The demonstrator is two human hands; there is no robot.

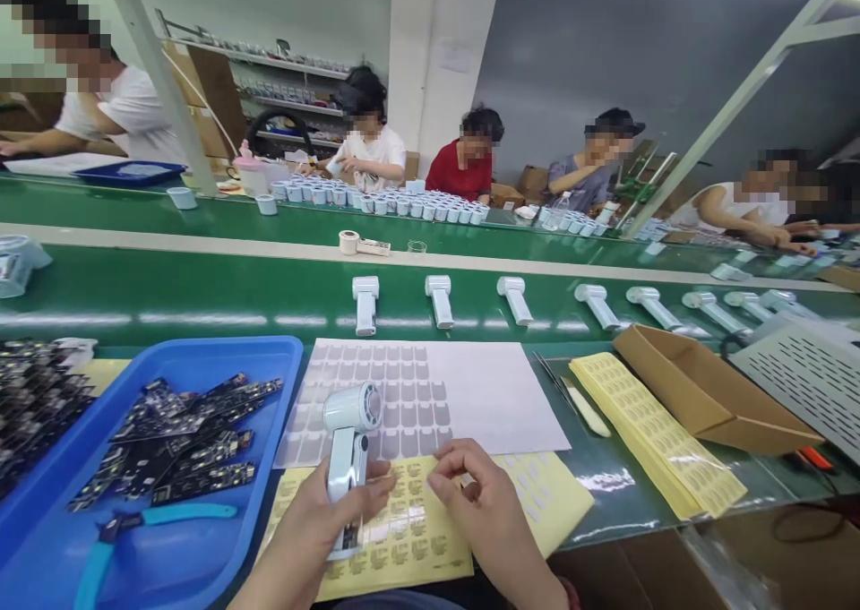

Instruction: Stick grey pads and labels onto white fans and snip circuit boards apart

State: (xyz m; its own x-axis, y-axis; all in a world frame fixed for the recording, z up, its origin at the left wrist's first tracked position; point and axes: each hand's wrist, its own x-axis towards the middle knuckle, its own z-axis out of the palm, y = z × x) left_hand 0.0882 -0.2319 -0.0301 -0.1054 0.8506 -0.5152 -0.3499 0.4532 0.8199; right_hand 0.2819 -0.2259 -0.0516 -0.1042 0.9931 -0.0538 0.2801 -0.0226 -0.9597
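A pale blue handheld fan (348, 440) stands nearly upright in my left hand (329, 511), whose fingers wrap round its handle. The lower part of the handle is open or dark, partly behind my thumb. My right hand (487, 511) hovers over a yellow label sheet (409, 538), thumb and forefinger pinched together; I cannot make out anything between them. Printed labels cover that sheet. Beyond the fan lies a white sheet (497, 395) with rows of grey stickers (366, 356). A second yellow sheet (561, 502) with small pale stickers shows beside my right wrist.
To the left, a blue tray (269, 386) holds circuit boards (194, 431) and turquoise-handled cutters (154, 516). Tweezers (556, 382), stacked label sheets (651, 431) and a cardboard box (712, 395) lie right. Several fans (440, 301) line the green belt (302, 296). Co-workers sit opposite.
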